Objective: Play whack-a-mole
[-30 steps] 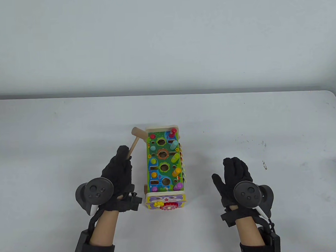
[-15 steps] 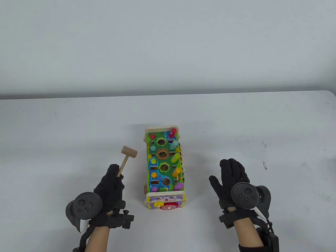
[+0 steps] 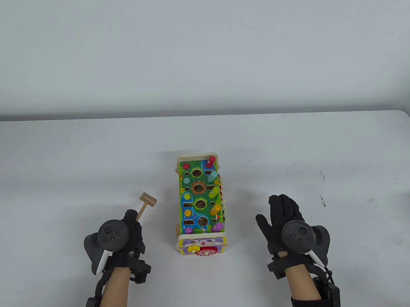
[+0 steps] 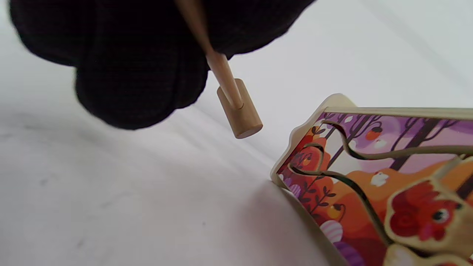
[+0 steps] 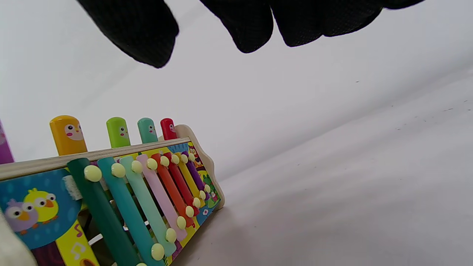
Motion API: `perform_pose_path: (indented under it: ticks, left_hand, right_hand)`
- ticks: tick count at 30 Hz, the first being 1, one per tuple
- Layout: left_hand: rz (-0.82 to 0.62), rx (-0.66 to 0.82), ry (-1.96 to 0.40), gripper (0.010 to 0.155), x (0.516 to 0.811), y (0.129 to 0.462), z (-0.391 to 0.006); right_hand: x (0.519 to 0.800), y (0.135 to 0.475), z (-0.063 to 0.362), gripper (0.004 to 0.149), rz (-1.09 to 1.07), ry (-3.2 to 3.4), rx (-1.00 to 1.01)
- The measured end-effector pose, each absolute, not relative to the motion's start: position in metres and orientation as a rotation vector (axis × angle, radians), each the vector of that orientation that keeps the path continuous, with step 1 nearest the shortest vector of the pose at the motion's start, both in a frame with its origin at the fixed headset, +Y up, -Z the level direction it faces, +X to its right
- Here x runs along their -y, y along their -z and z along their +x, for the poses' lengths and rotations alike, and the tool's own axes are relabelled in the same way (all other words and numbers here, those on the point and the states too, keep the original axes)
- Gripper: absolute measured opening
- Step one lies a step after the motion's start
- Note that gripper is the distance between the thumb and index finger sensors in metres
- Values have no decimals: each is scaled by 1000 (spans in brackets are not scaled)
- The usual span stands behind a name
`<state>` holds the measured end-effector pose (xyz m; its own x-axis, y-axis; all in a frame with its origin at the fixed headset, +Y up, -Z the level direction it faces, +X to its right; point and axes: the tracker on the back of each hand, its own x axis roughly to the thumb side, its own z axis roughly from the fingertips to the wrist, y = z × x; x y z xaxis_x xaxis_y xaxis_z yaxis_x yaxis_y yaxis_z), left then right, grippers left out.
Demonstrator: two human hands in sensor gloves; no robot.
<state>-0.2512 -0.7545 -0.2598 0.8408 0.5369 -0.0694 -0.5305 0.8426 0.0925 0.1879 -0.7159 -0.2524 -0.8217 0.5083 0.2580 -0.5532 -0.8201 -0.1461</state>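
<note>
The colourful wooden whack-a-mole toy (image 3: 200,204) stands in the middle of the table. Several coloured pegs (image 3: 214,192) stick up along its right side; the pegs on its left side sit low. My left hand (image 3: 132,230) grips the handle of a small wooden hammer (image 3: 145,203), left of the toy; the hammer head points up and away from me. In the left wrist view the hammer (image 4: 236,111) hangs above the table beside the toy's painted side (image 4: 377,184). My right hand (image 3: 284,214) lies flat and empty, right of the toy.
The white table (image 3: 292,150) reaches a grey wall behind. The toy's right side carries a xylophone (image 5: 147,199) with coloured bars. Gears (image 3: 201,251) sit on the toy's near end. Small dark specks (image 3: 322,199) mark the table at the right.
My left hand has pulled the hammer back toward me and to the left, away from the toy's far end. My right hand has barely moved.
</note>
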Motion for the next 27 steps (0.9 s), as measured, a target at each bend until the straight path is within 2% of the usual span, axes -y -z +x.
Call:
perform_pose_path:
  ticks: [13, 27]
  left_hand:
    - [-18, -106, -471, 54, 762, 266, -247]
    - [-48, -81, -210, 51, 762, 268, -233]
  right_hand:
    - [716, 253, 188, 70, 269, -2547, 275]
    - [717, 254, 189, 70, 262, -2552, 270]
